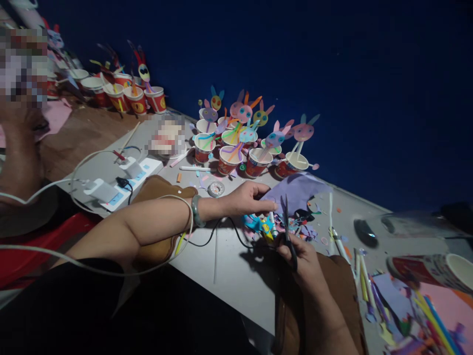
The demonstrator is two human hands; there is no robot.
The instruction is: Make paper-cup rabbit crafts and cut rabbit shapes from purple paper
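My left hand [247, 198] pinches the near left edge of a sheet of purple paper [299, 191], held over the table. A jade-green bangle [198, 212] circles that wrist. In my right hand [301, 254] is a pair of black scissors [286, 222], fingers in the handles and blades pointing up toward the paper. The blades look slightly apart, close to the paper's near edge. Under and around both hands lie colourful paper scraps [306, 231]. A bright blue and yellow piece [260, 223] rests just below my left hand.
Paper cups with rabbit-faced figures [254, 160] stand along the back. A power strip [138, 180] with chargers and cables lies left. A roll of tape [216, 189] is near my left wrist. At right are a tipped paper cup stack [424, 271] and a mouse [365, 232]. Another person's arm [20, 148] shows far left.
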